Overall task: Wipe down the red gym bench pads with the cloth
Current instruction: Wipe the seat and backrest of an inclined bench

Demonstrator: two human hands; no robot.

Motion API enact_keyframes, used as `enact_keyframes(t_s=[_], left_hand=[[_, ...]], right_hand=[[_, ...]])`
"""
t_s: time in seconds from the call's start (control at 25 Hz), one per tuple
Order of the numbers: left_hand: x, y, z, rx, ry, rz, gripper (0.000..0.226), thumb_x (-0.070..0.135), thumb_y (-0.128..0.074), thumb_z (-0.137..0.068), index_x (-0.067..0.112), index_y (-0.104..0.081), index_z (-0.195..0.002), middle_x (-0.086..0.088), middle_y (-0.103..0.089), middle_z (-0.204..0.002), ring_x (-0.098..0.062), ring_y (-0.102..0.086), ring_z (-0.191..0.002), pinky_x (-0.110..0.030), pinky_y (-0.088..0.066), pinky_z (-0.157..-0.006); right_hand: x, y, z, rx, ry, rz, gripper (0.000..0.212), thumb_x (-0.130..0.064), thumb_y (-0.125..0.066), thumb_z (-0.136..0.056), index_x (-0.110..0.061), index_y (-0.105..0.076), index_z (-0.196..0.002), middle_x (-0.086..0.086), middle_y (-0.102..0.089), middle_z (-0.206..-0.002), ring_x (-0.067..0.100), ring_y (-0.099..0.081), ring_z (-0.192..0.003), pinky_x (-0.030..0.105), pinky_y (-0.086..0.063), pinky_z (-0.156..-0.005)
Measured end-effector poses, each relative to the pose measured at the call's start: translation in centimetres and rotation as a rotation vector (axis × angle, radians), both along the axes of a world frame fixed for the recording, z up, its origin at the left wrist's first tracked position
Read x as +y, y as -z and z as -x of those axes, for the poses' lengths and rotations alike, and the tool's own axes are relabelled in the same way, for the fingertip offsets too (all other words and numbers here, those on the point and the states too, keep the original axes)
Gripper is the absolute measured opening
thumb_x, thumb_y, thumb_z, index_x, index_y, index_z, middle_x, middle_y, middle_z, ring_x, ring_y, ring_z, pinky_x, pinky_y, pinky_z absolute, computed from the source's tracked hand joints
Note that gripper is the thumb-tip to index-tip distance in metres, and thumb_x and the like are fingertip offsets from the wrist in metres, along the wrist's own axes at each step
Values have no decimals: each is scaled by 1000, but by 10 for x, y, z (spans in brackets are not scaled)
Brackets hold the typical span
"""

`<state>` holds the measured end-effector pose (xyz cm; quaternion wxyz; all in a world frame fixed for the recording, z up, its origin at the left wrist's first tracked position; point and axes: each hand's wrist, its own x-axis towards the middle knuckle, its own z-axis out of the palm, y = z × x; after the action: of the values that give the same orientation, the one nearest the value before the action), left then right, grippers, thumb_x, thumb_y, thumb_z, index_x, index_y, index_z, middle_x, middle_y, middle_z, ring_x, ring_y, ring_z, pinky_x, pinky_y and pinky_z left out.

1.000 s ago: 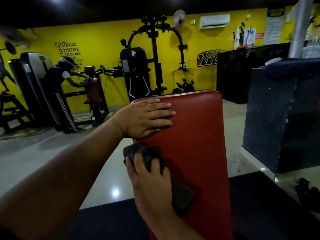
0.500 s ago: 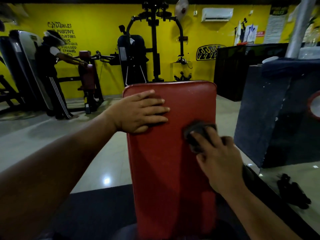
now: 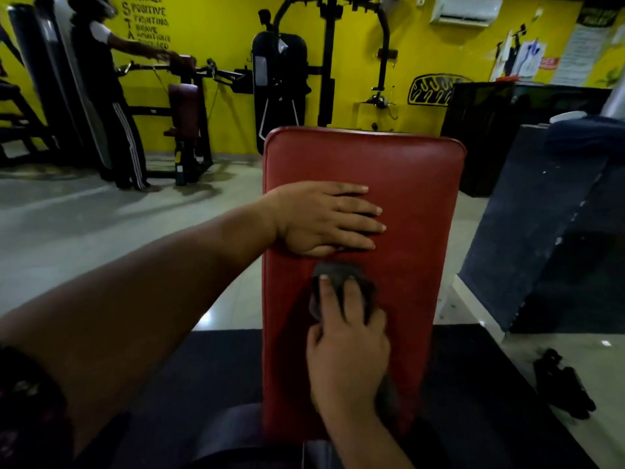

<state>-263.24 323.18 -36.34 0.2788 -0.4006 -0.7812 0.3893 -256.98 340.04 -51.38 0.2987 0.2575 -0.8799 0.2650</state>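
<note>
Right hand presses cloth; red pad.

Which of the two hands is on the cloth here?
The right hand, nearer the camera, presses the dark cloth onto the red vinyl bench pad; the left hand lies flat on bare vinyl above it.

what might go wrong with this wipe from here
The left hand lies flat on the red pad just above the cloth, so the next upward stroke may bump it and the patch beneath it may go unwiped. The right hand only presses the small bunched cloth with its fingers, so it might slip out.
</note>
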Motion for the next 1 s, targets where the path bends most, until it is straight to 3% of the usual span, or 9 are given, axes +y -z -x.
enact_keyframes(t_s=[0.2, 0.36, 0.52, 0.72, 0.88, 1.0], left_hand=[[-1, 0, -1, 31, 25, -12, 46, 32, -49, -91, 21, -58, -135, -4, -53, -143, -26, -43, -133, -48, -25, -113], [0, 2, -3, 53, 37, -11, 46, 35, -51, -89, 22, -61, -132, -5, -59, -137, -27, -53, -126, -49, -27, -111], [3, 6, -3, 84, 27, -53, 49, 37, -51, -87, 24, -60, -134, -5, -58, -137, -26, -52, -126, -49, -27, -112], [2, 43, -9, 99, 3, -33, 55, 37, -51, -89, 22, -52, -141, -1, -48, -149, -23, -34, -138, -50, -21, -115], [0, 44, -12, 112, -47, -66, 53, 38, -45, -90, 25, -52, -142, -1, -47, -149, -24, -37, -138, -49, -20, -116], [1, 44, -12, 114, -49, -57, 53, 38, -43, -90, 25, -54, -140, -2, -50, -146, -25, -45, -136, -49, -21, -115]], right_hand=[[-42, 0, -34, 182, -167, -167, 63, -29, -81, -66, -30, -62, -127, 2, -54, -133, 34, -61, -95, 44, -51, -61], [-14, 22, -12, 356, -256, -293, 52, -28, -71, -73, -33, -62, -124, -1, -51, -134, 33, -59, -96, 45, -51, -63], [45, 32, 30, 246, -91, -214, 71, -23, -85, -54, -34, -66, -121, 2, -62, -128, 39, -60, -88, 45, -52, -62], [97, 37, 72, 111, 164, -11, 54, -15, -67, -72, -22, -64, -126, 17, -56, -131, 46, -54, -93, 47, -53, -62], [81, 55, 52, -185, 215, 238, 79, -7, -86, -61, -22, -57, -133, 18, -48, -140, 49, -49, -105, 53, -52, -70], [40, 56, 15, -180, 115, 175, 81, -15, -89, -55, -25, -60, -130, 15, -54, -134, 43, -56, -95, 47, -55, -66]])
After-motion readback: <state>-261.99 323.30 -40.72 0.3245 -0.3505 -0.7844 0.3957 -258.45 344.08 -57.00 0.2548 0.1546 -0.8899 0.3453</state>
